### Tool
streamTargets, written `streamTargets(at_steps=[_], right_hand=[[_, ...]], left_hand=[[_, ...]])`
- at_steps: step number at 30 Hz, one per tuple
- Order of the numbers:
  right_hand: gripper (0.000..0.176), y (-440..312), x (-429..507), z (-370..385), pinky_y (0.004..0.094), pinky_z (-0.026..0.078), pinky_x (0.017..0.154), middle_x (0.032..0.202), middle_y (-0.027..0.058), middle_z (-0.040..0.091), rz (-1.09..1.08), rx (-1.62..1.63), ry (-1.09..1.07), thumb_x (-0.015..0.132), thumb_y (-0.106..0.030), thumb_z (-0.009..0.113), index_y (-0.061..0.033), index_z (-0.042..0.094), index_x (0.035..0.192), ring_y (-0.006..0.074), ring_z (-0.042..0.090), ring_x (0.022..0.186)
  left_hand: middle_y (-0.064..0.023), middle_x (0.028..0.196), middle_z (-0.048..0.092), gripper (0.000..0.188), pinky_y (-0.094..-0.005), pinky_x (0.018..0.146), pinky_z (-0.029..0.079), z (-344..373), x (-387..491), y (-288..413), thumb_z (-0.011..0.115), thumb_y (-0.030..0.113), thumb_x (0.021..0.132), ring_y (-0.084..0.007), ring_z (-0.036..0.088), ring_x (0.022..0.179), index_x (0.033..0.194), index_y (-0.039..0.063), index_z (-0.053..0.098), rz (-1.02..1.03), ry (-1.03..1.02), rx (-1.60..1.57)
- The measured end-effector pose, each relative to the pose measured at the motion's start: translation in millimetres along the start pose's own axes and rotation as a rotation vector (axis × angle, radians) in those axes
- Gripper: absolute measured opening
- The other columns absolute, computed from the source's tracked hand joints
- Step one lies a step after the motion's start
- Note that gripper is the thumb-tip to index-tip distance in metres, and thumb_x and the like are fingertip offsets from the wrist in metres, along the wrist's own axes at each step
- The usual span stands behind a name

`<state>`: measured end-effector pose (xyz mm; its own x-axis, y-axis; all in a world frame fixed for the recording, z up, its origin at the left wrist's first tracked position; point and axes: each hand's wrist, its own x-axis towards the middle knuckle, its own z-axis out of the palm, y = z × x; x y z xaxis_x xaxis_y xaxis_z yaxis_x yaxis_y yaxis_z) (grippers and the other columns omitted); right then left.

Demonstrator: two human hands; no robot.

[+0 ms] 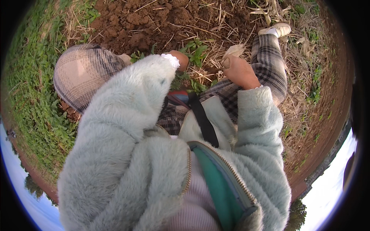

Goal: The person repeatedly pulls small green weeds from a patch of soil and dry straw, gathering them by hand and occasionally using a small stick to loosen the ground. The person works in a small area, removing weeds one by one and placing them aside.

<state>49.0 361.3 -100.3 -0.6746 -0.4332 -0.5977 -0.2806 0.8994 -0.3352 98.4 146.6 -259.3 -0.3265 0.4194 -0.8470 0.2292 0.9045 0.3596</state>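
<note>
My right hand is closed, thumb on top, around a thin brown stick-like object just above the straw. What that object is, and how far it reaches, I cannot make out. A pale dry husk shows just beyond the thumb. My left hand reaches down beside a leafy green plant; the white cuff and pale fuzzy sleeve cover much of it, and its fingers are hidden. More green leaves grow between my two hands and my legs.
Loose brown soil lies ahead, strewn with dry straw. Dense low greenery covers the left side. My bent knee and my outstretched leg in plaid trousers flank the spot. A black strap hangs across my lap.
</note>
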Motion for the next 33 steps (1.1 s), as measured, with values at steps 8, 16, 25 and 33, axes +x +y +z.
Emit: streamTargets(at_steps=[8,16,25,33], right_hand=[[0.019,-3.8,9.7,4.7,0.0493,0.047,0.074,0.082,0.0217,0.064,0.080,-0.009,0.133,0.079,-0.016,0.057,-0.0074,0.058,0.095,0.0419,0.061,0.082],[0.017,-12.1,-6.8,0.1,0.0464,0.048,0.074,0.082,0.0203,0.065,-0.129,0.092,-0.014,0.075,-0.012,0.057,-0.0061,0.058,0.091,0.0398,0.063,0.082],[0.016,-14.5,-34.4,-31.0,0.0474,0.049,0.070,0.075,0.0202,0.064,-0.126,-0.026,0.003,0.075,-0.009,0.057,-0.0051,0.058,0.090,0.0390,0.063,0.078],[0.015,-2.6,0.5,-22.8,0.0450,0.050,0.066,0.072,0.0161,0.064,-0.275,-0.190,-0.027,0.075,-0.009,0.060,-0.0069,0.058,0.089,0.0350,0.065,0.073]], left_hand=[[-0.0163,0.091,0.068,0.028,-0.0428,0.071,0.051,-5.5,-1.9,-0.4,0.053,0.020,0.080,-0.0310,0.066,0.079,0.089,-0.003,0.068,0.052,0.104,-0.016],[-0.0155,0.094,0.069,0.027,-0.0424,0.078,0.051,-49.9,-22.4,-10.5,0.052,0.023,0.081,-0.0347,0.064,0.086,0.090,0.004,0.070,-0.182,0.426,-0.492],[-0.0083,0.103,0.068,0.031,-0.0445,0.090,0.044,2.8,35.9,22.0,0.056,0.037,0.086,-0.0299,0.061,0.099,0.103,0.016,0.071,-0.110,0.389,-0.377],[-0.0149,0.101,0.067,0.032,-0.0444,0.086,0.046,27.6,63.2,13.6,0.056,0.033,0.085,-0.0333,0.062,0.096,0.096,0.008,0.072,-0.172,0.375,-0.534]])
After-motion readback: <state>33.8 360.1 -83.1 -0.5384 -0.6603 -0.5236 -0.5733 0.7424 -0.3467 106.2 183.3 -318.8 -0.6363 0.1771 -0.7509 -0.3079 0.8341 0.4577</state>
